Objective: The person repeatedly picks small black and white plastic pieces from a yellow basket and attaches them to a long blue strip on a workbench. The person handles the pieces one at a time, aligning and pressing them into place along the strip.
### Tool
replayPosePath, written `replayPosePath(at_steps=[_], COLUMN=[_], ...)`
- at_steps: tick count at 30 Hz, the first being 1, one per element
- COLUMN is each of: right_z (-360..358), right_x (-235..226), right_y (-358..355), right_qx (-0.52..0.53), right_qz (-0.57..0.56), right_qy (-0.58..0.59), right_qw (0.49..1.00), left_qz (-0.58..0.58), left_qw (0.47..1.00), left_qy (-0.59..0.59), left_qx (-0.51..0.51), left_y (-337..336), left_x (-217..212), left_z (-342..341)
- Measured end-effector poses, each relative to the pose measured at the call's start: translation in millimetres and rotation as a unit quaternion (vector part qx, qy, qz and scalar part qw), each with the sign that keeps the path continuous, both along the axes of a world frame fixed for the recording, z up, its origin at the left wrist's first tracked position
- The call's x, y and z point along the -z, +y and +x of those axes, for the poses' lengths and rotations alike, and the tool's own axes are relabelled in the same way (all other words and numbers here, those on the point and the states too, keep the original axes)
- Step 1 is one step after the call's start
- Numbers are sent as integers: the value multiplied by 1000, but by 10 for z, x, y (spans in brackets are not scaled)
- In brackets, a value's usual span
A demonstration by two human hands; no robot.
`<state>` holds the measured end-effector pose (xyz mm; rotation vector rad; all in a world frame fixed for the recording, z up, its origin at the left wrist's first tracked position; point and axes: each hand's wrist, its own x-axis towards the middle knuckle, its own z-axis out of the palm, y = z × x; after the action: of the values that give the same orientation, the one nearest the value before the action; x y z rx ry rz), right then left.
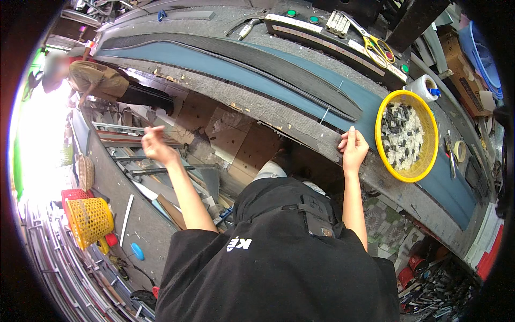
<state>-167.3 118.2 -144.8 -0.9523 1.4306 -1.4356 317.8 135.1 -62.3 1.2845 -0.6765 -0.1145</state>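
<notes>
My right hand (354, 148) is at the front edge of the workbench (209, 91), just left of a yellow plastic basket (381, 155). Its fingers are drawn together; anything between them is too small to make out. Small white and black parts (402, 134) fill much of the basket. My left hand (155, 146) is raised out to the left, over the gap between the benches. Its fingers are curled in, slightly blurred, and hide whatever they may hold. Long dark curved strips (230, 59) lie along the bench on a blue-grey sheet (370, 107), beyond my right hand.
Yellow-handled scissors (378, 49) lie on a control box (327, 43) with green buttons. A white roll (422, 87) stands behind the basket. At left, another bench (112, 188) carries a second yellow basket (90, 220). A person (99, 80) stands at the far left.
</notes>
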Motion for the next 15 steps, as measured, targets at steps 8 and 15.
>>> replayPosePath(at_steps=[8,15], right_z=[298,-396], right_x=[-657,58], right_y=[415,775], right_qx=[-536,-533], right_qz=[34,176], right_qy=[-120,-53], right_qw=[835,826], left_qz=[292,20], left_qw=[475,795], left_qy=[58,152], left_qx=[828,587], left_y=[182,16], left_x=[-246,-1230], left_z=[-2399,-1200])
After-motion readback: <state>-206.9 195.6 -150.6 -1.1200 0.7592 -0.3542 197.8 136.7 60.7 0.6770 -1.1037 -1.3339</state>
